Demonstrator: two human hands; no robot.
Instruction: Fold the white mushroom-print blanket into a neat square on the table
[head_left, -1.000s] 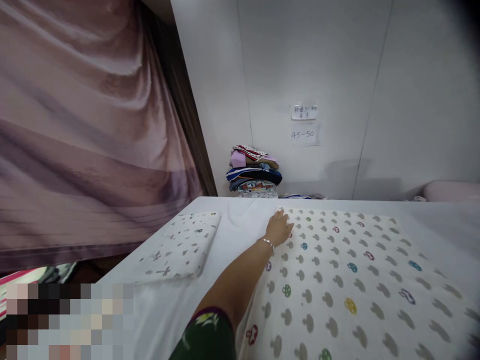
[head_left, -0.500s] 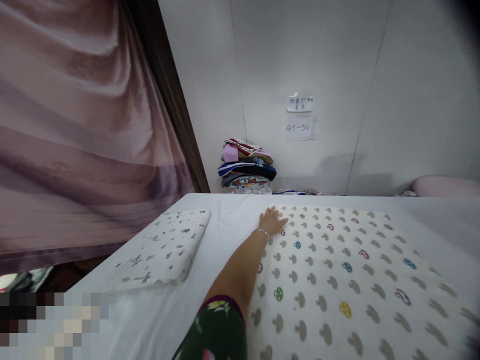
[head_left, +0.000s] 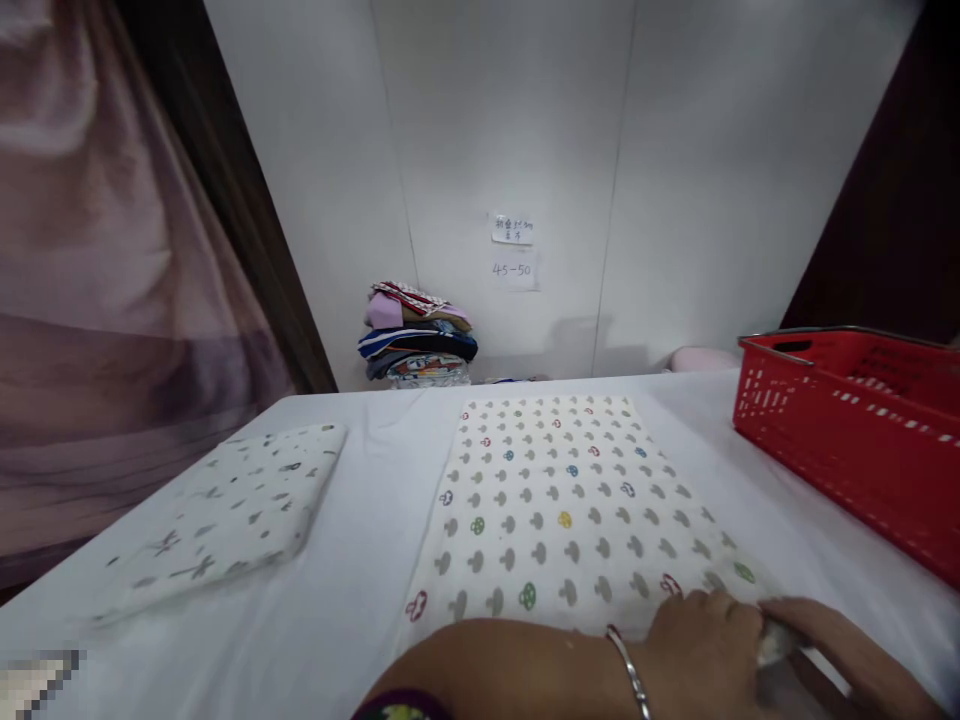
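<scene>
Mushroom-print cloth [head_left: 551, 500] lies flat, left of the red basket [head_left: 840, 450]. Left hand [head_left: 705, 645] and right hand [head_left: 862, 645] meet at its edge, near-left of basket; fingers curled, can't tell if either grips. I'd pinch lightly, keep edge straight, avoid dragging in wrinkles.

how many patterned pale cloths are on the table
2. The small-motif cloth lies folded on the left of the table; the mushroom-print cloth lies in the middle, its near right part by the left hand and right hand. The left forearm could hide others.
</scene>
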